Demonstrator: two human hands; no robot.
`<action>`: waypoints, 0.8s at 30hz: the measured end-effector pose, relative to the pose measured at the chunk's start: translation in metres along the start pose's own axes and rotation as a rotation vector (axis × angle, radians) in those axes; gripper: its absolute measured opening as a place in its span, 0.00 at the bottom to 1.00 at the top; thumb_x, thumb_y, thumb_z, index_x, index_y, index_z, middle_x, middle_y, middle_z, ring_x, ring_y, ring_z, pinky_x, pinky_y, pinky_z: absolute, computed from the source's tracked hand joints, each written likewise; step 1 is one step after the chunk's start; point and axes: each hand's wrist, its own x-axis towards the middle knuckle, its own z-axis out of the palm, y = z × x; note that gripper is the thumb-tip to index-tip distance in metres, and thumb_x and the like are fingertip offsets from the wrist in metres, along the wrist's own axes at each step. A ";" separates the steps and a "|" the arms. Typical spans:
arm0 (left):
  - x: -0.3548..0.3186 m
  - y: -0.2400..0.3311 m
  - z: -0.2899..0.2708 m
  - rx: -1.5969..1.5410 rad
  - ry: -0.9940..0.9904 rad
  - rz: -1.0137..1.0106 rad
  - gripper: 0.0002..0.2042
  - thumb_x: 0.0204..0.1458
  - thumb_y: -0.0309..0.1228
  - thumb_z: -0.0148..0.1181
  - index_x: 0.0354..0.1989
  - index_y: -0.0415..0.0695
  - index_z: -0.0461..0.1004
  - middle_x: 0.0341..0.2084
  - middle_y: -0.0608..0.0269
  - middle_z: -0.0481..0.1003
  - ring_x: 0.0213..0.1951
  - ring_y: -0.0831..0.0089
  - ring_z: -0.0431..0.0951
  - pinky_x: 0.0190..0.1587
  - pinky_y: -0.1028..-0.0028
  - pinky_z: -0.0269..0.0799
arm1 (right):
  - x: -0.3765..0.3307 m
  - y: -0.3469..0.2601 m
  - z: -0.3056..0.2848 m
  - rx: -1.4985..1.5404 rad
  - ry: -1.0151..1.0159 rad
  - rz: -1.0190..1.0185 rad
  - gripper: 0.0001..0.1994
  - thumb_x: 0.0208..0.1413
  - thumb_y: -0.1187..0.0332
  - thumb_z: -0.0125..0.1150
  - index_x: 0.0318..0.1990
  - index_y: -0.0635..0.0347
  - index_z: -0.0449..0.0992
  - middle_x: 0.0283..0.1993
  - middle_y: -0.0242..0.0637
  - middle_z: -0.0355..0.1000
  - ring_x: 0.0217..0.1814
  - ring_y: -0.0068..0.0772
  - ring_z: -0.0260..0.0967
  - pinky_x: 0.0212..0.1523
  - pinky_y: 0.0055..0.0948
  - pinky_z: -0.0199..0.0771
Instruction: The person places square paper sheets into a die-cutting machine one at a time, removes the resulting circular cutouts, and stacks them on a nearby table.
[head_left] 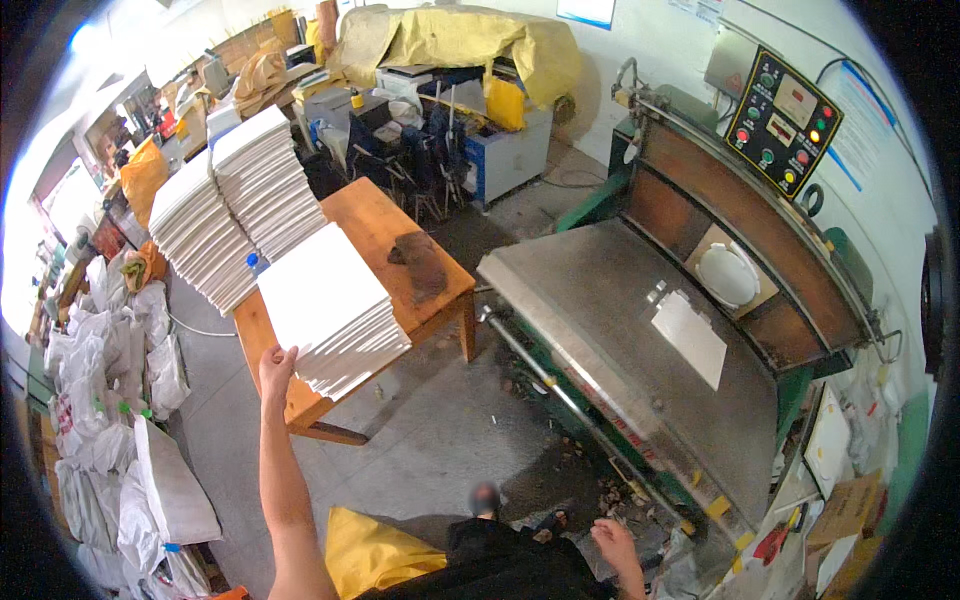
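My left hand point(278, 372) reaches to the near left corner of a stack of white sheets point(318, 300) on a wooden table. Its fingers are closed on the corner of the top white sheet. Low on the right hangs my right hand point(613, 545), fingers loosely bent and apart, with nothing in it. To the right stands a large press with a flat metal bed point(590, 310). A white cut sheet point(690, 338) with small scraps beside it lies on that bed. On the press's raised plate sits a round white form point(728, 277) on a light board.
Two taller white stacks point(262, 165) stand behind the near one, with a blue-capped bottle point(257, 263) between. A brown cloth point(418, 265) lies on the wooden table point(365, 215). White bags point(95, 390) line the left. A control panel point(783, 122) hangs above the press; scraps litter the floor.
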 end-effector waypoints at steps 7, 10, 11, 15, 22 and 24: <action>0.020 -0.029 -0.009 -0.105 -0.052 -0.012 0.15 0.53 0.32 0.63 0.43 0.33 0.73 0.28 0.62 0.75 0.27 0.78 0.74 0.29 0.76 0.75 | 0.027 -0.044 -0.020 -0.129 0.052 -0.203 0.20 0.57 0.56 0.59 0.50 0.62 0.74 0.40 0.44 0.78 0.43 0.41 0.76 0.46 0.35 0.75; 0.033 -0.044 -0.023 -0.254 -0.125 -0.165 0.12 0.56 0.32 0.59 0.41 0.36 0.74 0.28 0.65 0.73 0.25 0.76 0.74 0.29 0.75 0.76 | 0.025 -0.077 -0.028 0.033 0.010 -0.205 0.17 0.59 0.63 0.58 0.51 0.63 0.73 0.41 0.39 0.77 0.43 0.31 0.75 0.44 0.29 0.74; 0.036 -0.041 -0.022 -0.318 -0.156 -0.214 0.11 0.57 0.32 0.58 0.41 0.36 0.74 0.27 0.65 0.73 0.25 0.76 0.74 0.29 0.75 0.76 | 0.028 -0.082 -0.031 0.075 0.003 -0.217 0.16 0.59 0.65 0.58 0.52 0.64 0.73 0.42 0.38 0.77 0.43 0.28 0.75 0.44 0.27 0.74; 0.032 -0.043 -0.029 -0.397 -0.128 -0.305 0.10 0.57 0.32 0.58 0.40 0.38 0.74 0.28 0.66 0.74 0.30 0.75 0.76 0.32 0.75 0.76 | 0.032 -0.082 -0.056 0.161 0.071 -0.265 0.16 0.59 0.61 0.60 0.49 0.63 0.75 0.41 0.35 0.77 0.40 0.26 0.73 0.44 0.26 0.72; -0.056 -0.003 -0.040 -0.679 -0.163 -0.421 0.13 0.56 0.35 0.61 0.39 0.36 0.74 0.30 0.65 0.77 0.31 0.76 0.76 0.34 0.77 0.73 | 0.094 -0.036 -0.165 0.508 0.393 -0.150 0.10 0.61 0.64 0.56 0.41 0.63 0.74 0.32 0.32 0.73 0.31 0.22 0.69 0.32 0.21 0.69; -0.005 -0.057 -0.061 -0.679 -0.284 -0.360 0.12 0.55 0.36 0.62 0.33 0.38 0.74 0.24 0.66 0.76 0.27 0.78 0.75 0.31 0.77 0.72 | 0.168 -0.019 -0.203 0.335 0.537 -0.085 0.09 0.54 0.65 0.60 0.34 0.62 0.73 0.26 0.31 0.68 0.27 0.22 0.64 0.27 0.24 0.66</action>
